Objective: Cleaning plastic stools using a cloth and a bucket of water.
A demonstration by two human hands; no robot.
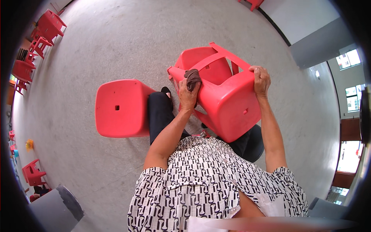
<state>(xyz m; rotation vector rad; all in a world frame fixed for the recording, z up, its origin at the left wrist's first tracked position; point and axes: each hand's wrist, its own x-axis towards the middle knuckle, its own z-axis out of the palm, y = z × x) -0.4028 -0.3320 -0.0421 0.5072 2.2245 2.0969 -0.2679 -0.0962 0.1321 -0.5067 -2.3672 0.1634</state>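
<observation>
A red plastic stool [235, 110] lies tilted over my lap, its seat turned toward me and its legs pointing away. My left hand [188, 92] is closed on a dark brown cloth [193, 78] and presses it against the stool's left side. On the right, my right hand [261, 80] grips a leg of the same stool, fingers curled over its edge. Behind the tilted stool another red stool [199, 56] shows in part. To my left a further red stool [121, 108] stands upright beside my knee.
Several red stools [50, 27] stand, some stacked, along the far left side. One more red stool [34, 173] is at the lower left, near a grey pillar [58, 210]. Grey concrete floor [116, 46] spreads around me. A wall with windows [351, 96] runs along the right.
</observation>
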